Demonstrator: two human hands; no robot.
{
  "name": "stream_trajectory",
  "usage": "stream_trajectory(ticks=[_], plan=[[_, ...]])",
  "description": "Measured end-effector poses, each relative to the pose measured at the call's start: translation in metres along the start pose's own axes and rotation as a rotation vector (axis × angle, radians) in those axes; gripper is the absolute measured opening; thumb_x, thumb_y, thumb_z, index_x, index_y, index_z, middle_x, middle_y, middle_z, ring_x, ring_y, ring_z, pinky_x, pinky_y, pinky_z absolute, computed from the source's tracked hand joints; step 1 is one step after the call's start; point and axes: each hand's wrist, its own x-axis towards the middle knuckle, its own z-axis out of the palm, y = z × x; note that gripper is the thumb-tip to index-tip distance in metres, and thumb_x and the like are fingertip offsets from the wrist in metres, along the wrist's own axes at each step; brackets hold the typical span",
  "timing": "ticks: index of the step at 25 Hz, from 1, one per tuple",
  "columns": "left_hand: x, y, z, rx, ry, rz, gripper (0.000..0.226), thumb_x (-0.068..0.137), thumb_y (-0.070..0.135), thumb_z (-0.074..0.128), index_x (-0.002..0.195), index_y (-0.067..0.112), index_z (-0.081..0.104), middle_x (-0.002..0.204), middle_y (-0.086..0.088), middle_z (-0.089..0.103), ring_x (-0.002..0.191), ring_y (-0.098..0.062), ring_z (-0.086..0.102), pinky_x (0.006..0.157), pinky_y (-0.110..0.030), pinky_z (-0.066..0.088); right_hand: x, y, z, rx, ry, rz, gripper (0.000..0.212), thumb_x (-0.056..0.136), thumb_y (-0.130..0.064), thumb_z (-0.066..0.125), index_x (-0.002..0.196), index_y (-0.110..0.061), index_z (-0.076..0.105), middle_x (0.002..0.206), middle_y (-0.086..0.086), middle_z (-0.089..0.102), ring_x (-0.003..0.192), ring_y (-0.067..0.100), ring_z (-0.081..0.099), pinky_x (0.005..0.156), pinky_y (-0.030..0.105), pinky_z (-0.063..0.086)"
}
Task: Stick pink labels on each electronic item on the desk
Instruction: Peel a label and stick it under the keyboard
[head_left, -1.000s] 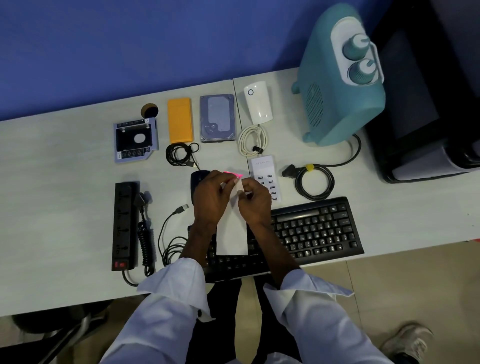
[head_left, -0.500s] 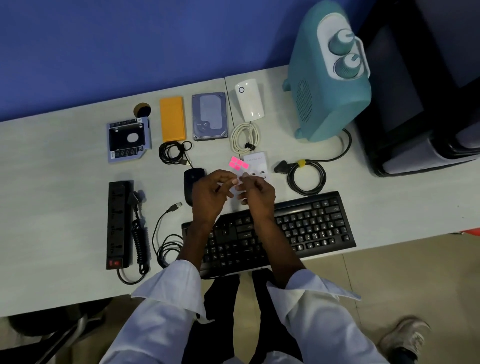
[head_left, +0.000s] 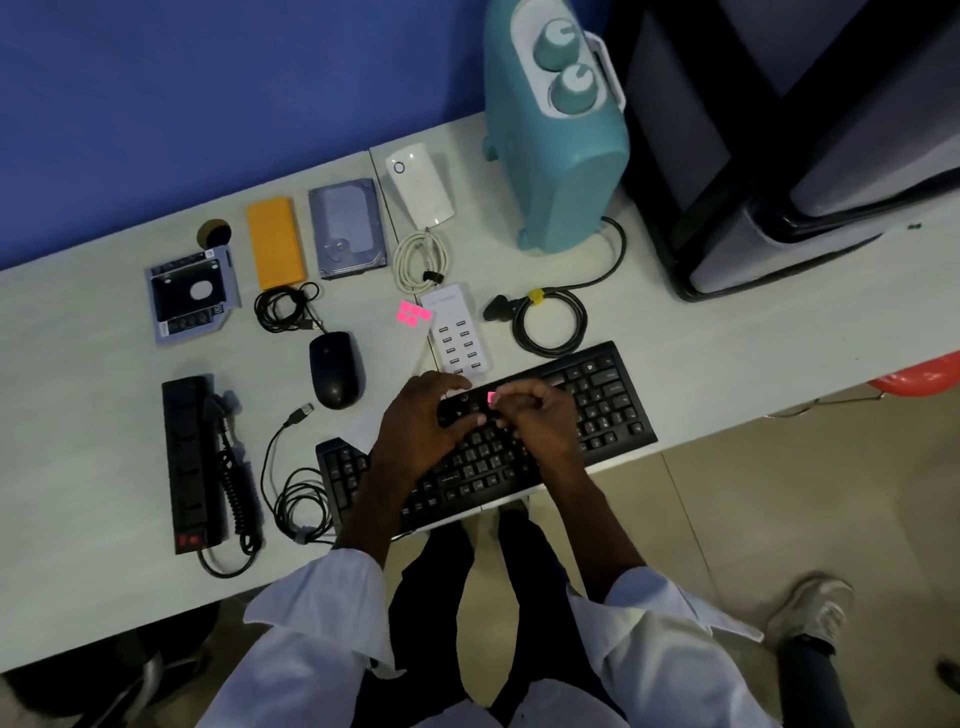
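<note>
My right hand (head_left: 540, 415) pinches a single small pink label (head_left: 492, 398) at its fingertips, just above the top rows of the black keyboard (head_left: 597, 395). My left hand (head_left: 421, 421) lies with fingers spread on the keyboard beside it and holds nothing. The remaining pink labels (head_left: 413, 313) lie on the desk left of the white USB hub (head_left: 457, 332). A black mouse (head_left: 335, 369), black power strip (head_left: 187, 462), hard drive (head_left: 347, 228), orange power bank (head_left: 274, 241), drive caddy (head_left: 192, 293) and white adapter (head_left: 420, 184) carry no visible label.
A teal heater (head_left: 561, 156) stands at the back right, its coiled black cord (head_left: 550, 322) behind the keyboard. Loose black cables (head_left: 298, 499) lie left of the keyboard. A white cable coil (head_left: 418, 254) sits below the adapter. The desk edge (head_left: 727, 431) runs just past the keyboard.
The hands dropped from above the USB hub down onto the keyboard. The pink label sheet now lies on the desk, and one label stays in my right fingers.
</note>
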Motion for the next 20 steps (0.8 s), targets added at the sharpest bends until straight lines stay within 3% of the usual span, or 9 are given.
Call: stream_trajectory(ticks=[2,4,8,14,20], plan=[[-0.013,0.000,0.011,0.239,-0.080,0.095,0.084,0.063,0.067,0.076,0.133,0.025,0.057,0.137,-0.001,0.053,0.127,-0.020,0.050,0.105,-0.039,0.044,-0.008,0.009,-0.009,0.026,0.016,0.025,0.012,0.081,-0.003,0.076,0.090,0.004,0.072,0.073,0.014,0.071,0.047,0.008,0.060,0.048,0.017,0.047],[-0.025,0.005,0.021,0.395,-0.149,0.128,0.111,0.053,0.077,0.071,0.146,0.025,0.043,0.148,-0.009,0.041,0.137,-0.028,0.040,0.108,-0.045,0.038,-0.018,0.018,-0.018,0.077,0.025,0.035,0.013,0.081,-0.001,0.074,0.091,0.006,0.070,0.076,0.017,0.073,0.048,0.009,0.060,0.046,0.016,0.046],[-0.034,0.009,0.029,0.504,-0.243,0.108,0.135,0.042,0.086,0.068,0.155,0.031,0.022,0.149,-0.013,0.033,0.138,-0.030,0.033,0.110,-0.050,0.032,-0.043,0.033,-0.031,0.195,0.045,0.050,0.015,0.083,-0.005,0.074,0.093,0.005,0.071,0.083,0.018,0.075,0.054,0.012,0.060,0.048,0.018,0.046],[-0.028,0.015,0.033,0.613,-0.302,0.117,0.148,0.034,0.085,0.066,0.158,0.031,0.004,0.146,-0.020,0.031,0.132,-0.039,0.037,0.104,-0.056,0.038,-0.078,0.059,-0.037,0.294,0.161,0.058,0.017,0.077,-0.015,0.082,0.090,-0.004,0.077,0.055,-0.010,0.063,0.050,0.003,0.052,0.051,0.021,0.044],[-0.025,0.025,0.022,0.497,-0.352,0.133,0.143,0.041,0.073,0.076,0.156,0.034,0.001,0.139,-0.019,0.036,0.125,-0.039,0.044,0.101,-0.054,0.044,-0.103,0.087,-0.031,0.505,0.203,0.062,0.012,0.081,-0.010,0.076,0.090,-0.003,0.073,0.055,-0.003,0.058,0.040,0.006,0.041,0.041,0.020,0.032]])
